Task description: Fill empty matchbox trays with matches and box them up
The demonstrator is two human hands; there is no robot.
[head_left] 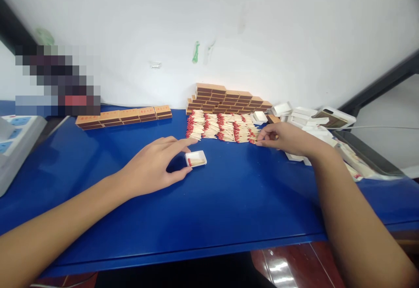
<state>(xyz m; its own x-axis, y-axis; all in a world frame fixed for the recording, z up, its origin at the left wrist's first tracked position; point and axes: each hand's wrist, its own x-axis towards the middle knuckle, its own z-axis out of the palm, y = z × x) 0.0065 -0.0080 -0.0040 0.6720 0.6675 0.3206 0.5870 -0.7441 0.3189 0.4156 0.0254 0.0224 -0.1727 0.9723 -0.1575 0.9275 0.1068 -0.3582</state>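
A small white matchbox tray (199, 154) lies on the blue table with a few red-tipped matches (195, 162) inside. My left hand (160, 166) steadies it at its left end, thumb at the near corner and fingers at the far one. Behind the tray, loose matches (225, 126) are spread in several bunches, heads mostly to the left. At the right end of them, my right hand (278, 137) has its fingertips pinched together on matches; how many it grips is hidden.
Filled-looking brown matchboxes (222, 98) are stacked against the wall, and a row of matchboxes (124, 117) stands at the left. White empty trays (307, 122) are heaped at the right beside a phone (335, 118). A white power strip (19, 139) occupies the left edge.
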